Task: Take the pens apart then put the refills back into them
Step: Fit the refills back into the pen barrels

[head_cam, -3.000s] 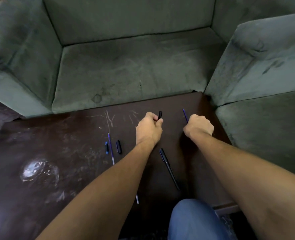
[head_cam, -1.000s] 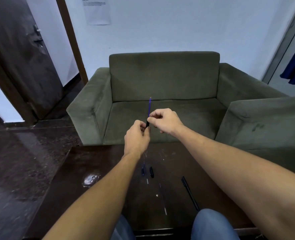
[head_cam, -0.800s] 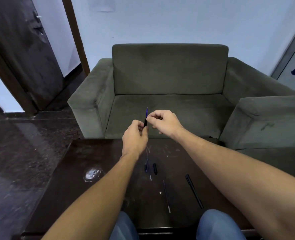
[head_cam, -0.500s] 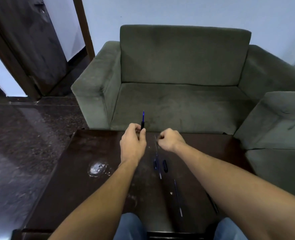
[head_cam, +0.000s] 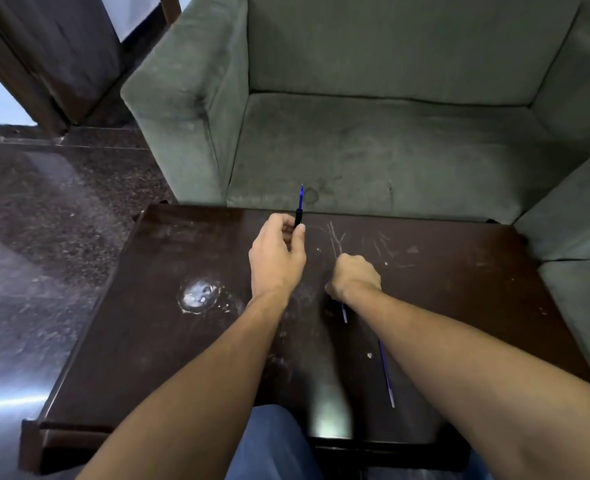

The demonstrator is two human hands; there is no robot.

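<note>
Dark scratched table [head_cam: 460, 306] fills lower frame, sofa [head_cam: 390, 133] behind. Left hand [head_cam: 277, 258], centre frame, pinching black pen barrel [head_cam: 298, 217], blue refill [head_cam: 301, 197] protruding upward. Right hand [head_cam: 355, 277] curled on tabletop just right of centre; contents hidden. Loose refill [head_cam: 386, 372] lower right. Light, thin, bendable, likely slippery; best gripped mid-shaft.

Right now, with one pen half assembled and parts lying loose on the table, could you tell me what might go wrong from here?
1. The refill sticks well out of the pen barrel held in the left hand; it may not be seated and could slip or bend.
2. The right hand and forearm cover small parts on the table; one could be nudged away.
3. A loose refill lies near the front edge and could roll off.
</note>
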